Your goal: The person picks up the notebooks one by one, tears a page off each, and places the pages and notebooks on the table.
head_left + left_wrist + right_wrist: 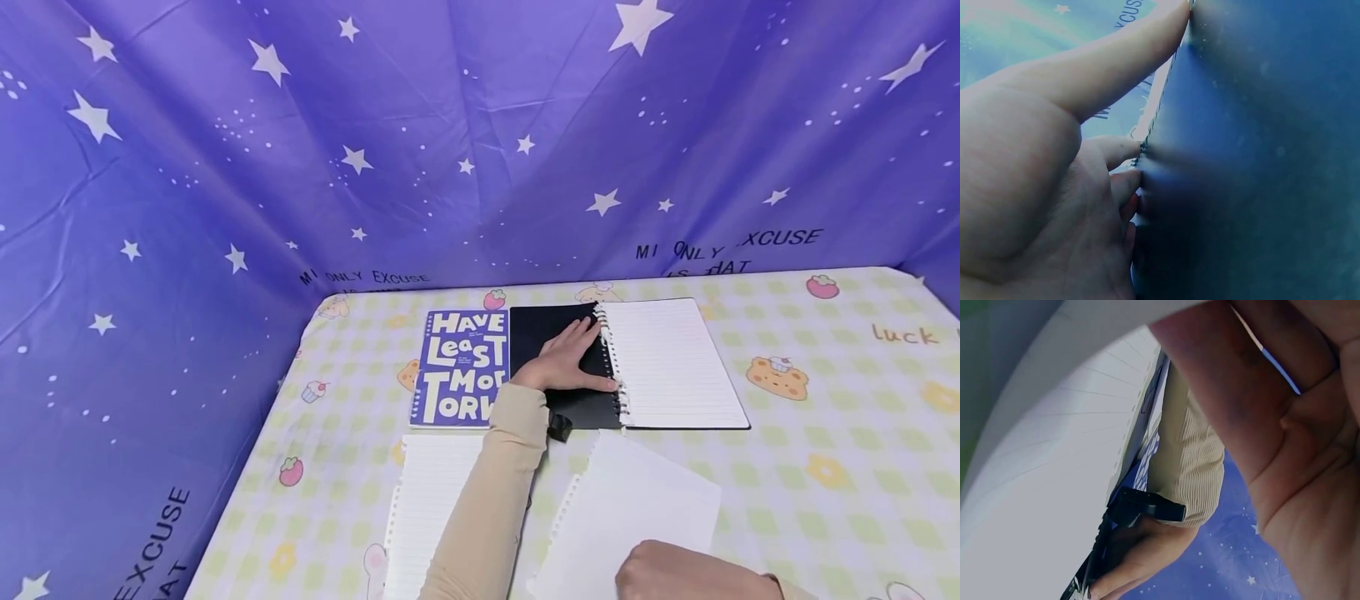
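Observation:
An open ring-bound notebook (678,367) lies with lined pages on its right side and a black cover (534,333) on its left. My left hand (568,362) presses on that black side, thumb and fingers spread and straight, fingertips right at the toothed binding (609,358). White torn scraps show along the rings. In front of the notebook, my right hand (686,573) grips the near edge of loose white paper (648,492) with curled fingers. The paper has perforated left edges and tilts. The right wrist view shows the sheet curving beside the palm (1310,481).
A purple cover with white lettering (450,367) lies left of the notebook. Below it, lined loose sheets (431,492) are partly hidden by my left sleeve (487,500). A checked tablecloth (847,425) covers the table; a purple starry curtain (480,125) hangs behind and at left.

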Motion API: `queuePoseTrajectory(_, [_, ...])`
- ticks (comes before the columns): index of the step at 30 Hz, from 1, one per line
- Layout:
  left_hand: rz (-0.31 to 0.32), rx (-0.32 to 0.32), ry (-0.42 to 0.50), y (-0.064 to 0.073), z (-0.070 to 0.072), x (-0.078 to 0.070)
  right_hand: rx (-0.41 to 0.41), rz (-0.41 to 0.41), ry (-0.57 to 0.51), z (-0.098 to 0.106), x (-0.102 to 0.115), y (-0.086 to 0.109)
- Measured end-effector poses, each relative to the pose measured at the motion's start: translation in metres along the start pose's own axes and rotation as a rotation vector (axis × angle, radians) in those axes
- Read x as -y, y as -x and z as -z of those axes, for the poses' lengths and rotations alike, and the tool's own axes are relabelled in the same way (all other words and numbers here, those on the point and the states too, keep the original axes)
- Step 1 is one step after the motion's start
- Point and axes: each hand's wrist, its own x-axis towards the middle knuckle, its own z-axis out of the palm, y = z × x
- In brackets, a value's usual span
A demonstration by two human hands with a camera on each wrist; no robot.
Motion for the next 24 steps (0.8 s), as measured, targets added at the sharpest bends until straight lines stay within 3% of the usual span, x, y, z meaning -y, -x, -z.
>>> queuePoseTrajectory(3, [0.004, -0.001, -0.004, 0.000, 0.000, 0.000, -0.022, 0.022, 0.048, 0.003, 0.000, 0.000])
queuePoseTrajectory(7, [0.011, 0.007, -0.011, -0.001, 0.000, -0.001, -0.036, 0.016, 0.035, 0.009, -0.001, 0.000])
queuePoseTrajectory(14, [0.025, 0.020, -0.014, -0.003, 0.004, -0.008, -0.084, -0.094, 0.067, 0.030, 0.003, 0.005])
queuePoseTrajectory(21, [0.055, -0.001, -0.041, 0.002, 0.006, -0.018, -0.141, -0.167, -0.031, 0.053, 0.013, 0.008])
queuePoseTrajectory(24, [0.060, -0.015, -0.057, 0.004, 0.010, -0.025, -0.152, -0.158, 0.056, 0.064, 0.015, 0.011])
